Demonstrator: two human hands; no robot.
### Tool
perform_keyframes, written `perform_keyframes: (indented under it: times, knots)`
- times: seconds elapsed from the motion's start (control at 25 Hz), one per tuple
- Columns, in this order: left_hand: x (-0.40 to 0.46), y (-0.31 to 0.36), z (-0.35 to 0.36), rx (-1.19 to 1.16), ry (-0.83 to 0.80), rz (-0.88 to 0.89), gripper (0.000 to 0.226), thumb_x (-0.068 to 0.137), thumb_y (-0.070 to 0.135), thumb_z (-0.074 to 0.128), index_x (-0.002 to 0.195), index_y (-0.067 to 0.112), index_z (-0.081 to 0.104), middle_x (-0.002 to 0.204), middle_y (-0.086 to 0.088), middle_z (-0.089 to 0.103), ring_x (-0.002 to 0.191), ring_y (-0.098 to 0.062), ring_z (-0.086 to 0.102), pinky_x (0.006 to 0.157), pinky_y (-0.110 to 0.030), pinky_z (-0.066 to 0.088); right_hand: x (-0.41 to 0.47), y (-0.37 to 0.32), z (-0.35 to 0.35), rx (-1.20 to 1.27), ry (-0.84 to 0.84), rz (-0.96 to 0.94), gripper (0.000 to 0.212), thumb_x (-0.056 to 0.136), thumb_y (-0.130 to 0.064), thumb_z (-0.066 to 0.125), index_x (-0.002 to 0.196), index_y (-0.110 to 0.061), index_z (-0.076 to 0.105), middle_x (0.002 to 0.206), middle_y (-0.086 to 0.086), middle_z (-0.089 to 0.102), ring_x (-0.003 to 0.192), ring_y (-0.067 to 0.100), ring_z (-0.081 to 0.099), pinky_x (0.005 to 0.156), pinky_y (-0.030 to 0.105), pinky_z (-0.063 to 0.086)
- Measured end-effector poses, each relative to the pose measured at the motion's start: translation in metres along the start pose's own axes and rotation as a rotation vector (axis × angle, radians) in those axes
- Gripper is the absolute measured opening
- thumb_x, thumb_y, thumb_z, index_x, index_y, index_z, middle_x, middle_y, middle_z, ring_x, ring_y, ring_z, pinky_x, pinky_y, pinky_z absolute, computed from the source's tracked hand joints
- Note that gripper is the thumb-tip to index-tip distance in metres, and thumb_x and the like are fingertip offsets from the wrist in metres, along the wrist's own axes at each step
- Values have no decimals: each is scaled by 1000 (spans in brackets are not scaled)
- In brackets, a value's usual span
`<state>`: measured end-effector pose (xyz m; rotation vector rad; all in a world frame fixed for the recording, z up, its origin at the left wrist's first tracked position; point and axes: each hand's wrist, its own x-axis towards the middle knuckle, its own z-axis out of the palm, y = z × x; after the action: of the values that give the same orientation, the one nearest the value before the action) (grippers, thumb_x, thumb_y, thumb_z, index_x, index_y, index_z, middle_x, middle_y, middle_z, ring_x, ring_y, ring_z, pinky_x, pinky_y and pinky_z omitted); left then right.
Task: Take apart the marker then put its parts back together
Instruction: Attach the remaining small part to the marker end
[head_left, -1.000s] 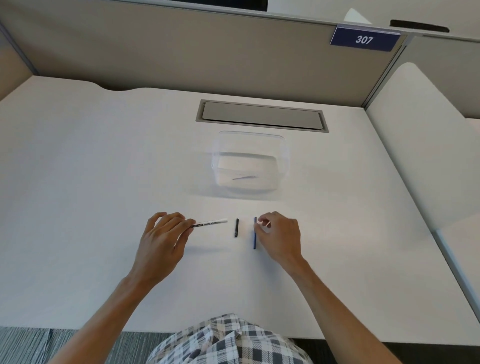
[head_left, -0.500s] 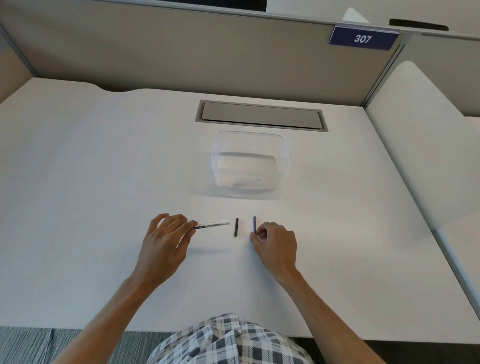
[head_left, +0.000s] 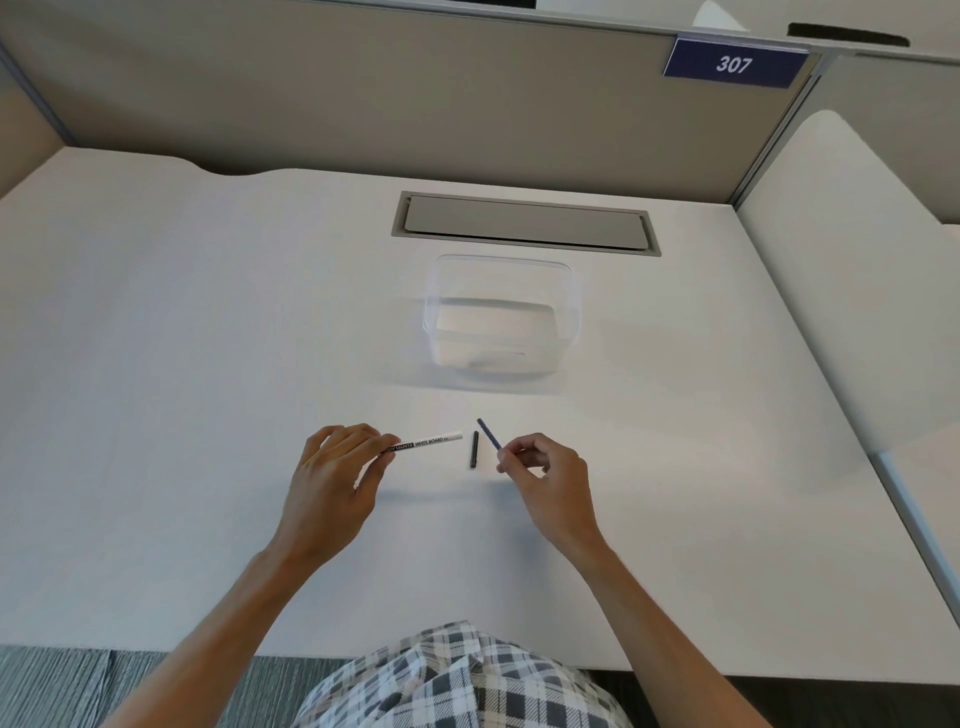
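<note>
Lifted now: blue rod (head_left: 489, 434), right hand (head_left: 545, 475)

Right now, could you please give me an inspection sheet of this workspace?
Surface: white desk, mostly bare.
Job's things: white marker barrel held off the desk; blue ink stick lifted, tilted; small black piece lying on the desk between the hands.
Clutter: clear plastic container behind the parts; contents unclear.
Hands: left hand grips the barrel's end; right hand pinches the ink stick.
Cables: nothing seen; closed grey cable hatch in the desk.
Surroundings: beige partition, blue sign 307.
</note>
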<state>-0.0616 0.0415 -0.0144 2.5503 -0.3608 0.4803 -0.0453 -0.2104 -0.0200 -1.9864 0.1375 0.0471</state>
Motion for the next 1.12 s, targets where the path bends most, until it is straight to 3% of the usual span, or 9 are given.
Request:
perform_keyframes:
  times: [0.2,0.44,0.68,1.04,1.12]
  knots:
    - [0,2,3,-21,-6,-25,25,94,24,50,103,15,71,95,5,70,93,-15,60,91,-32,41,-11,-9,-6,192,-3,-51,11,87,-17,72,81,-26,72,78,-10,75,80,6,69,67,9,45]
    - [2,2,2,-41,-9,-12,25,94,24,49,103,15,70,96,5,70,93,-13,59,92,-30,40,-13,-13,-10,147,-4,-72,12,87,-19,74,80,-29,73,80,-18,74,80,1,67,72,2,37]
    - [2,4,1,-44,-21,-29,21,92,18,54,104,14,71,98,4,70,93,-18,62,93,-28,38,-13,-18,-15,151,-1,-49,13,87,-21,74,79,-32,73,84,-20,74,83,0,67,80,26,38]
    - [4,6,-3,-29,-42,6,23,93,22,52,104,15,71,97,4,69,92,-19,61,93,-30,39,-7,-21,-18,209,-72,-6,13,90,-19,71,83,-29,77,87,-17,76,86,3,67,81,30,44]
    - [4,8,-4,-33,-44,18,26,94,25,49,104,15,71,95,5,69,94,-17,60,94,-28,38,-5,-23,-18,293,-102,31,16,93,-13,66,89,-22,78,88,-13,77,89,8,67,81,24,46]
